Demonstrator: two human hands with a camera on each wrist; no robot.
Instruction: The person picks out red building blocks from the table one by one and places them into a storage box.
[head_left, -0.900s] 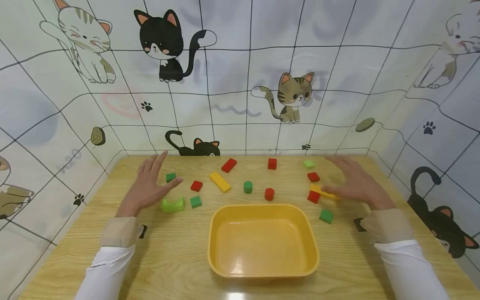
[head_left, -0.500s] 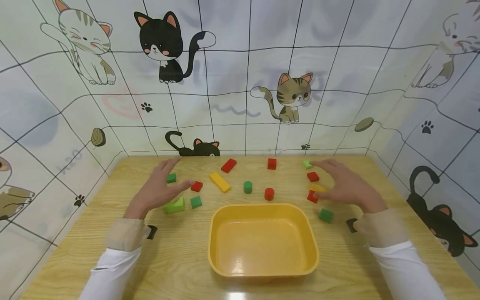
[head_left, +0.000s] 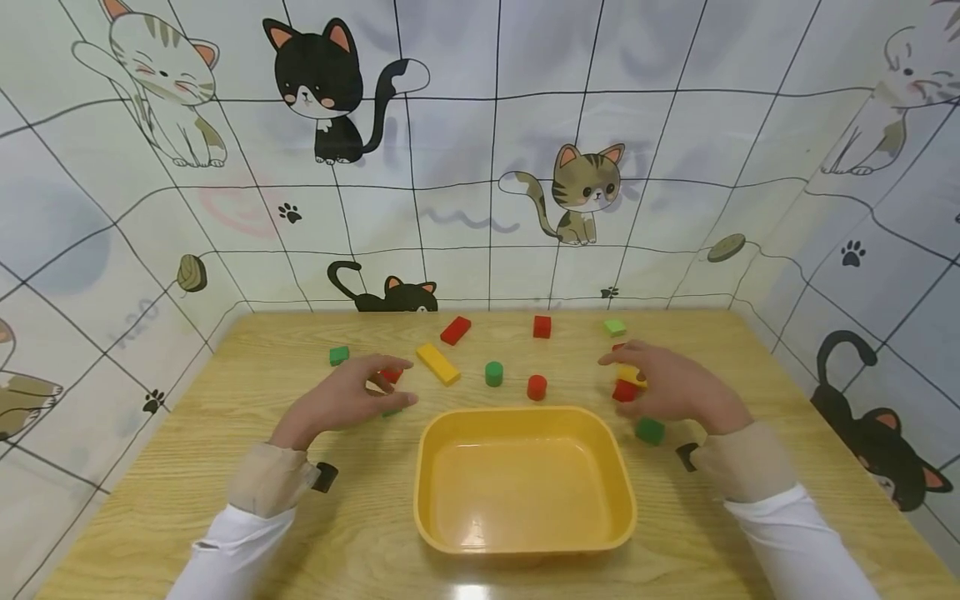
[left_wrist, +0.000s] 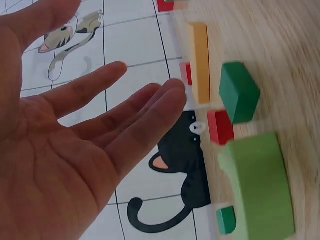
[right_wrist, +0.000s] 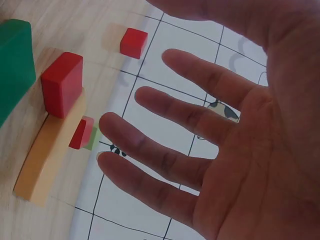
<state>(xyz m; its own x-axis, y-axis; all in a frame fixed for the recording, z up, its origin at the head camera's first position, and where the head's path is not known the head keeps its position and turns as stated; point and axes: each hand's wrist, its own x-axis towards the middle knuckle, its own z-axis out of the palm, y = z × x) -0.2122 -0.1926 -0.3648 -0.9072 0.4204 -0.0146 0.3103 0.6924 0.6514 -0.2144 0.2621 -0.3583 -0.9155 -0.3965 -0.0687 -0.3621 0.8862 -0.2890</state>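
My left hand (head_left: 348,398) hovers over the left group of blocks with nothing in its fingers. Close to it are a red block (head_left: 392,375), a green block (left_wrist: 240,92) and a light green curved block (left_wrist: 262,187), which the hand hides in the head view. At the right, my right hand (head_left: 678,385) is held above a red block (head_left: 626,391) and a yellow block (right_wrist: 47,150), its fingers apart and holding nothing. In the right wrist view the red block (right_wrist: 62,85) leans against or lies on the yellow one; I cannot tell which.
A yellow plastic tub (head_left: 525,548) stands at the front middle of the wooden table. Behind it are a green cylinder (head_left: 493,374), a red cylinder (head_left: 536,387), a yellow block (head_left: 438,364) and several other blocks. A cat-print sheet (head_left: 465,150) surrounds the table's back and sides.
Both hands have moved inward and lower over the blocks, the left to the right and the right to the left. Their fingers have drawn nearer to the thumbs. The blocks lie as before.
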